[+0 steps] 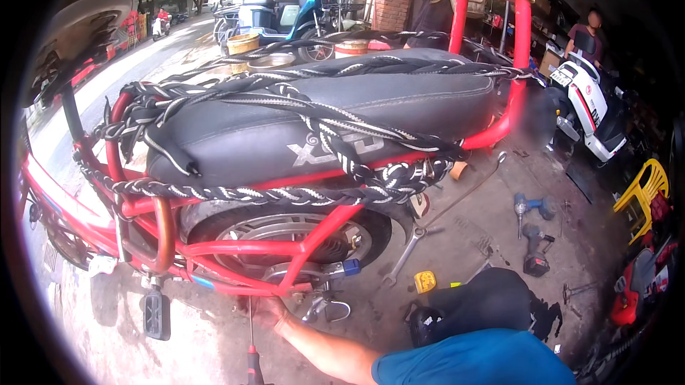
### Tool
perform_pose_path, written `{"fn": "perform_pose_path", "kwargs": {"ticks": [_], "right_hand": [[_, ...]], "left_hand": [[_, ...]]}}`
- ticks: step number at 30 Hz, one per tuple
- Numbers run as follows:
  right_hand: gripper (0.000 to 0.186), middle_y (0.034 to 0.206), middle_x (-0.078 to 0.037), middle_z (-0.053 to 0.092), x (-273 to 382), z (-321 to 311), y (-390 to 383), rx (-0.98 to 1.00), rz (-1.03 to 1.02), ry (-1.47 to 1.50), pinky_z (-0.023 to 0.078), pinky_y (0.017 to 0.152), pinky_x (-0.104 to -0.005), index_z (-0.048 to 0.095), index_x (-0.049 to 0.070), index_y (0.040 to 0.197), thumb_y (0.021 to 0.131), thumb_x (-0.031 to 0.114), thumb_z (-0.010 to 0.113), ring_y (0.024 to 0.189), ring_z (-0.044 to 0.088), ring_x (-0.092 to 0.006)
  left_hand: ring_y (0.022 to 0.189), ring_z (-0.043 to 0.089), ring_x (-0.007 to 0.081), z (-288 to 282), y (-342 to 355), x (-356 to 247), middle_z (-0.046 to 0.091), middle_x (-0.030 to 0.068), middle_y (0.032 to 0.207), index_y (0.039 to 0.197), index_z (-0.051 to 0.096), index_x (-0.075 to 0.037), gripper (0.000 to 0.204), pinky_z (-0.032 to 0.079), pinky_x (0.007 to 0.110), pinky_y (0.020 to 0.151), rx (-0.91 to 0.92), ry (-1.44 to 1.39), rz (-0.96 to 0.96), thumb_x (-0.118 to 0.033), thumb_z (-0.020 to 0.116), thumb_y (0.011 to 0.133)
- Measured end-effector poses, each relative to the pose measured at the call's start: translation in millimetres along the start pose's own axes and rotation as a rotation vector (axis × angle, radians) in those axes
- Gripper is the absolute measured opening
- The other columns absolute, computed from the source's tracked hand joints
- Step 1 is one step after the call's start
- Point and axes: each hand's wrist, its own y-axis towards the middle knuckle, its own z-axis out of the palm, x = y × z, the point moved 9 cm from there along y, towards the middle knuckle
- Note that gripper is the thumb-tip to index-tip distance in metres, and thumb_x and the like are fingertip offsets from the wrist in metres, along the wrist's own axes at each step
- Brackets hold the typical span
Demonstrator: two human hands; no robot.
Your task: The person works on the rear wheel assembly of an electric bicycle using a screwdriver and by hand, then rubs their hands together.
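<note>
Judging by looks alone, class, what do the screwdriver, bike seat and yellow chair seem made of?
Screwdriver: slim grey shaft, likely steel; dark and red handle, perhaps plastic.
Bike seat: probably black vinyl or leather, softly shiny, stitched seam visible.
Yellow chair: likely moulded plastic, smooth, evenly coloured, slotted back.

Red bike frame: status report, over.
Right hand under red frame, grip unclear. Left hand out of view. Screwdriver beside right hand. Nothing visibly blocking.
</note>
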Motion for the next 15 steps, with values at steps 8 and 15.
{"fn": "perform_pose_path", "kwargs": {"ticks": [8,15], "right_hand": [[0.042,0.100,-0.012,0.063,38.2,3.2,27.8,0.018,-0.068,-0.134,0.049,0.082,-0.0367,0.054,0.002,0.113,0.079,0.024,0.063,0.093,0.060,-0.0221],[0.054,0.098,-0.009,0.063,14.8,22.6,29.1,0.004,-0.078,-0.067,0.050,0.079,-0.0391,0.056,0.007,0.109,0.070,0.042,0.069,0.091,0.060,-0.0215]], "left_hand": [[0.078,0.051,0.0212,48.0,18.4,24.8,0.053,0.0135,0.086,0.120,0.039,-0.003,0.057,0.039,0.036,0.078,0.051,-0.256,0.133,-0.046,0.052,0.086],[0.077,0.050,0.0211,39.9,31.8,29.1,0.049,0.0097,0.083,0.108,0.042,-0.002,0.042,0.040,0.036,0.076,0.077,-0.195,-0.006,-0.036,0.056,0.087]]}}
